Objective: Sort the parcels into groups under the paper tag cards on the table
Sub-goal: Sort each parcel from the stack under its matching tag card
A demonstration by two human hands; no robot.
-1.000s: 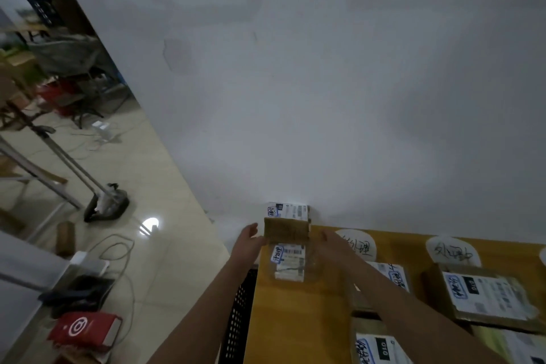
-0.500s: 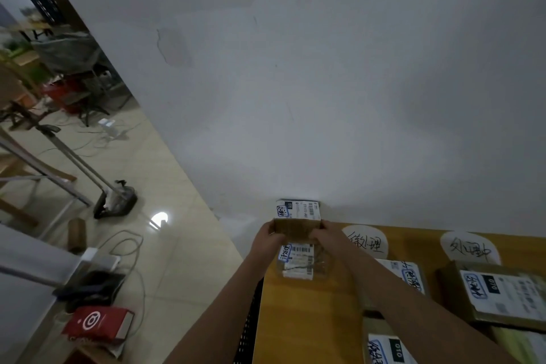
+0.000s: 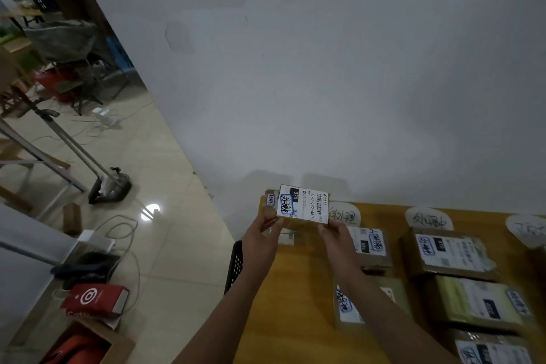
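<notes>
We see both hands out over the far left corner of the wooden table, with one small parcel held between them. The left hand pinches its left edge and the right hand pinches its lower right corner. Both grips are narrow and closed on the parcel. It appears to be held up off the table and tipped so that its white shipping label faces the camera. We take this to be for reading, since the printed 070 and the handwritten mark in the blue frame are what decide its group.

Just behind and below it, at the table's corner, lies another parcel, partly hidden by the left hand. To the right, along the wall edge, lie three paper cards: the first tag card, the middle tag card and the third tag card, which the frame cuts off. Parcels lie in columns beneath them, labels up, so each column can be checked against its card. The taped box under the middle tag card also shows a 070 block. We therefore judge that the small parcel likely belongs there, though the handwriting is too blurred for us to be sure. A black perforated panel stands against the table's left edge
</notes>
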